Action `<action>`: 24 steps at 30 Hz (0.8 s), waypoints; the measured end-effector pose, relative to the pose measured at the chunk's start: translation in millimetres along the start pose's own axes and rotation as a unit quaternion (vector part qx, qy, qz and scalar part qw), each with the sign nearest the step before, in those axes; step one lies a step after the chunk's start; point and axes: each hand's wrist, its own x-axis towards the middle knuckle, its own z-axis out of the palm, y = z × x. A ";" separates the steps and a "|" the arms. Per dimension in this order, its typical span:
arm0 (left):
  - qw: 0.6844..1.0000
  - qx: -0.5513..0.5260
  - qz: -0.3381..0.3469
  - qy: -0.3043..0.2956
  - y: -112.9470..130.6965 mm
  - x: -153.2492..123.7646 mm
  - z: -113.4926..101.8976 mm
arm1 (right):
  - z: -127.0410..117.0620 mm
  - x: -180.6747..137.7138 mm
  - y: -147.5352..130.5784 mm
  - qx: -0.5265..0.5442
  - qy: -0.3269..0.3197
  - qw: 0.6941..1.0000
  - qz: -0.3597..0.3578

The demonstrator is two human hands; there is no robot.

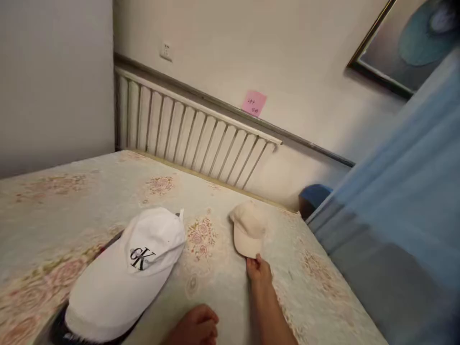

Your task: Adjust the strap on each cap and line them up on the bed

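Note:
At the middle right of the head view, a beige baseball cap [249, 225] rests on the flowered bed cover. My right hand [259, 270] pinches the edge of its brim between thumb and fingers. Low in the middle, my left hand [197, 326] hovers with its fingers curled in, and nothing shows in them. To its left lies a white baseball cap [122, 273] with black "CK" letters, its brim pointing toward the lower left. Under the white cap a dark cap [59, 328] peeks out, mostly hidden.
The flowered cover [161, 184] spreads across the whole surface. A white radiator [194, 127] runs along the wall behind, with a pink note [254, 103] above it. At the right hangs a blue curtain [406, 191], near a blue rounded object [316, 194] by the far corner.

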 end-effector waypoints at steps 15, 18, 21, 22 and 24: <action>0.999 0.034 0.026 -0.008 3.3 -7.3 1.4 | -17.3 -44.9 14.2 -0.034 -0.008 0.999 0.008; 0.999 0.038 0.027 -0.006 0.9 -6.4 0.8 | -17.0 -56.0 17.0 -0.038 -0.027 0.999 0.002; 0.999 0.038 0.033 -0.006 0.2 -6.3 0.5 | -18.1 -66.1 20.1 -0.047 -0.052 0.997 -0.016; 0.999 0.039 0.034 -0.005 0.2 -6.1 0.6 | -18.4 -68.8 20.9 -0.053 -0.059 0.997 -0.023; 0.998 0.041 0.037 -0.001 -0.4 -5.3 0.7 | -18.0 -73.0 22.3 -0.071 -0.071 0.994 -0.035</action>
